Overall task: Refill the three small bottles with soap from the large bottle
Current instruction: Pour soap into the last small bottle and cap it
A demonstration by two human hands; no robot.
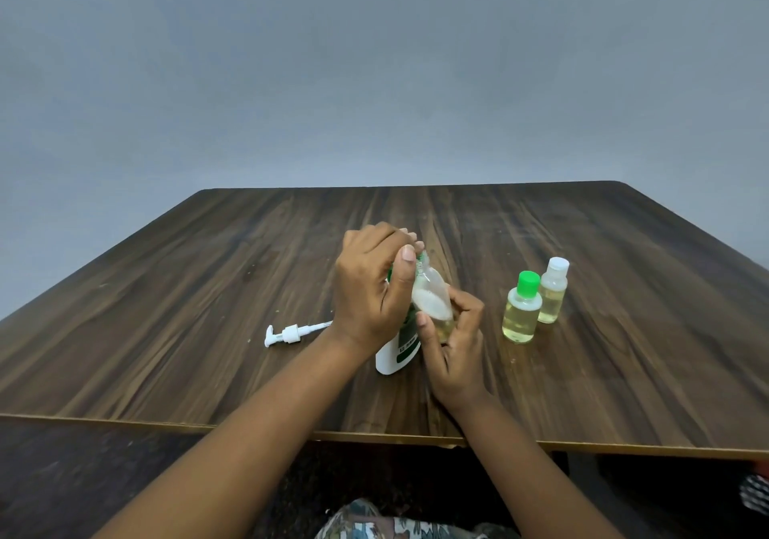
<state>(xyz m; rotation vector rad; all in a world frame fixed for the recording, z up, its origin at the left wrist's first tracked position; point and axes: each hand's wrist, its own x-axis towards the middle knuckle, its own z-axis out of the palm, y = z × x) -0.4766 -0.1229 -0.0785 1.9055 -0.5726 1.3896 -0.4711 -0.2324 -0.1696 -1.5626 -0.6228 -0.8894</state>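
A small clear bottle (432, 301) with a little yellowish soap at its bottom is tilted above the middle of the table. My right hand (453, 347) grips its lower body. My left hand (370, 289) is closed over its neck, where a bit of green cap (420, 256) shows between the fingertips. Behind both hands stands the large white bottle (395, 355) with a green label, mostly hidden, its top out of sight. To the right stand two small bottles of yellowish soap, one with a green cap (522, 309), one with a white cap (553, 293).
A white pump head (291, 334) with its tube lies on the wooden table (166, 309) left of my left wrist. The table's front edge runs just below my forearms. A grey wall stands behind the table.
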